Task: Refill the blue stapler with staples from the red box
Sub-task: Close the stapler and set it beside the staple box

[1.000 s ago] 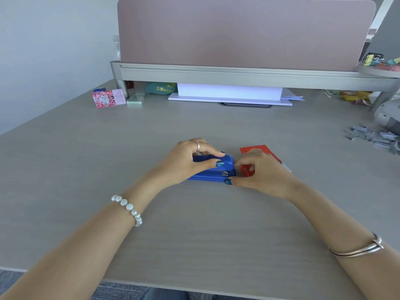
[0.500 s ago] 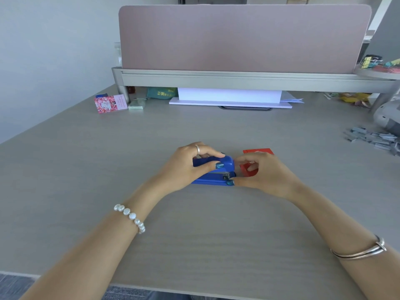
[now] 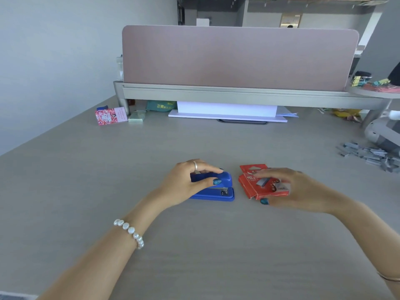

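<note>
The blue stapler (image 3: 218, 187) lies flat on the grey desk (image 3: 194, 245), its front end pointing right. My left hand (image 3: 186, 182) rests over its rear and top, with thumb and fingers gripping the top arm. To its right sits the red staple box (image 3: 251, 187), its flap open at the far end. My right hand (image 3: 290, 189) is spread over the box, thumb at its near edge and fingers on top. The hand is blurred. A grey strip of staples (image 3: 263, 182) shows under the fingers on the box.
A heap of loose grey staple strips (image 3: 368, 155) lies at the right edge. A pink card (image 3: 111, 115) and small green box (image 3: 136, 118) sit far left, under a raised shelf (image 3: 238, 94) with a pink divider. White paper (image 3: 227, 110) lies beneath the shelf.
My right hand has moved right, off the stapler's front, and now lies over the red box. My left hand has stayed on the stapler. The camera has tilted upward.
</note>
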A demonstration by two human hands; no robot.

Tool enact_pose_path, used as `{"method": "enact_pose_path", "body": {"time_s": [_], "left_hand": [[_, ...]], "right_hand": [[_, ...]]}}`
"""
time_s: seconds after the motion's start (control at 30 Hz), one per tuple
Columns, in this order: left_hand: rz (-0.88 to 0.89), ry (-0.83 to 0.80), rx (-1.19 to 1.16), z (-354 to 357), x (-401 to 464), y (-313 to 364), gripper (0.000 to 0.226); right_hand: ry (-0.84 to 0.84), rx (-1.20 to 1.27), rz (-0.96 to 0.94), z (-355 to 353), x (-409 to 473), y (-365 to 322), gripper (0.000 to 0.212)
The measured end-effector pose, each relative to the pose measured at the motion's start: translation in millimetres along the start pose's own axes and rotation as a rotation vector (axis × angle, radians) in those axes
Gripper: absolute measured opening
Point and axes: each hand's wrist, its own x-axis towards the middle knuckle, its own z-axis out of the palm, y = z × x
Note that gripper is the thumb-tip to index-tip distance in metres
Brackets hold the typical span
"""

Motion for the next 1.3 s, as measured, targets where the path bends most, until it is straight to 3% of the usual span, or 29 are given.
{"method": "enact_pose_path", "body": {"time_s": [0.17, 0.37, 0.63, 0.8, 1.3], "left_hand": [[0.003, 0.01, 0.012, 1, 0, -1, 0.021], [0.029, 0.01, 0.026, 1, 3, -4, 0.021], [0.038, -0.027, 0.057, 1, 32, -13, 0.022], [0.04, -0.027, 0.088, 1, 69, -28, 0.022], [-0.013, 0.076, 0.077, -12, 186, -90, 0.023]], "right_hand": [[0.092, -0.153, -0.158, 23, -5, 10, 0.044], [0.106, -0.215, -0.24, 34, -3, 12, 0.051], [0.075, -0.225, -0.205, 22, 19, 24, 0.06], [0.076, -0.289, -0.202, 12, 51, 34, 0.042], [0.115, -0.309, -0.097, -14, 162, 82, 0.041]]}}
